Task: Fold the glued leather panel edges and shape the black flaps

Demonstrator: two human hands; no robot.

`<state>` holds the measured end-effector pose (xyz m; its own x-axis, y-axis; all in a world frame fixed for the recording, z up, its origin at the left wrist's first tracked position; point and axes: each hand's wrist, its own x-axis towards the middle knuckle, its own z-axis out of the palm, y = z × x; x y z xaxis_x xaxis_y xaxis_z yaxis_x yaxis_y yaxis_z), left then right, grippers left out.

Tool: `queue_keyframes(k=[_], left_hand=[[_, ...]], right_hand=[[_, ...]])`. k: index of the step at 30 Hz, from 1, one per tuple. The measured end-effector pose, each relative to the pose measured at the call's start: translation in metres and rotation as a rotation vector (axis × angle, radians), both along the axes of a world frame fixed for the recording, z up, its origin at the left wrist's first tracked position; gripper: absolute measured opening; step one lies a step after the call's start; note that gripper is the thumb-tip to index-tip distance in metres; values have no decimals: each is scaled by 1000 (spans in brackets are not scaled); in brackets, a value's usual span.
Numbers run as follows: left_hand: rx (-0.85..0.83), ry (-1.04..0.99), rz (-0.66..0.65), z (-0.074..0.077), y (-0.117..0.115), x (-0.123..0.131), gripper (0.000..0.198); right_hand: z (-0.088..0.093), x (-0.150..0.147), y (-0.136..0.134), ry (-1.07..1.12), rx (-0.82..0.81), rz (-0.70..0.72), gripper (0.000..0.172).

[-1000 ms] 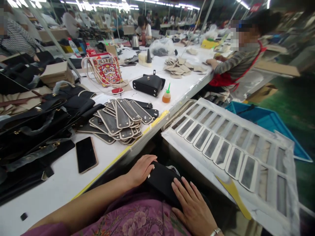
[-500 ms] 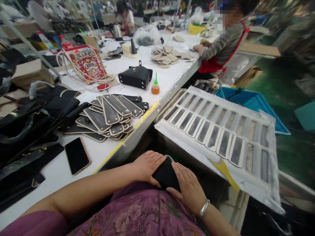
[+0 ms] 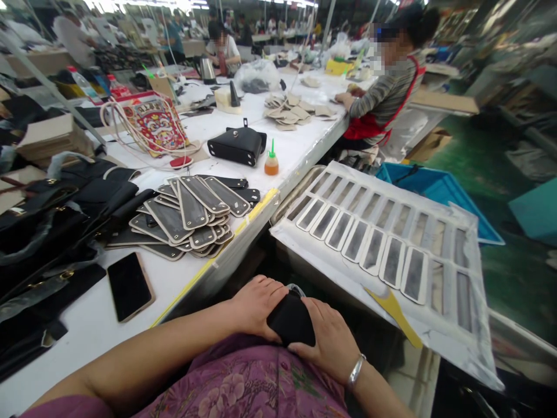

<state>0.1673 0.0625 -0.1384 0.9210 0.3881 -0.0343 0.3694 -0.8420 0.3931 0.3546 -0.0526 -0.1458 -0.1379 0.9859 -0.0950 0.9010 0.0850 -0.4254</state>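
Observation:
A small black pouch-like piece (image 3: 290, 319) lies on my lap, below the edge of the white worktable (image 3: 104, 325). My left hand (image 3: 256, 305) curls around its left side and my right hand (image 3: 331, 341) closes on its right side; both grip it. A silver bracelet sits on my right wrist. On the table to my left lies a fanned heap of several grey strap pieces (image 3: 191, 212). A dark phone (image 3: 129, 286) lies nearer the front edge.
A white board (image 3: 383, 244) holding several grey strips leans to my right, over a blue bin (image 3: 439, 188). A black box bag (image 3: 237, 145), an orange glue bottle (image 3: 271, 164) and black bags (image 3: 47, 220) stand on the table. A seated person in a red apron (image 3: 383, 104) works farther along.
Both hands have drawn together and folded the black piece smaller; the right hand went from lying flat to gripping. The view shifted slightly left.

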Motion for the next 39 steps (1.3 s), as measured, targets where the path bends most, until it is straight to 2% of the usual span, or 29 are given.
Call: queue_keyframes(k=[4,13,17,19,21,23,28,31,34,39], left_hand=[[-26,-40,36,-2,1,1,95],[-113,-18,54,-1,12,10,71],[-126,-3,55,-1,12,11,70],[-129,7,60,0,12,11,69],[-132,16,67,1,11,11,70],[-134,26,71,2,10,10,70],[-131,41,72,1,9,8,74],[-125,41,70,1,10,7,75],[-117,43,69,1,11,8,73],[-122,40,58,0,12,9,73]], right_hand=[[-6,1,-2,0,45,-28,82],[-2,11,12,109,-45,-32,70],[-3,10,12,141,10,36,71],[-4,5,12,134,97,9,56],[-6,-3,14,85,163,-79,34],[-6,-11,19,12,171,-131,25],[-8,-17,36,-180,135,-22,29],[-11,-13,43,-212,152,39,33],[-12,-10,46,-199,149,31,35],[-12,-8,49,-196,52,1,33]])
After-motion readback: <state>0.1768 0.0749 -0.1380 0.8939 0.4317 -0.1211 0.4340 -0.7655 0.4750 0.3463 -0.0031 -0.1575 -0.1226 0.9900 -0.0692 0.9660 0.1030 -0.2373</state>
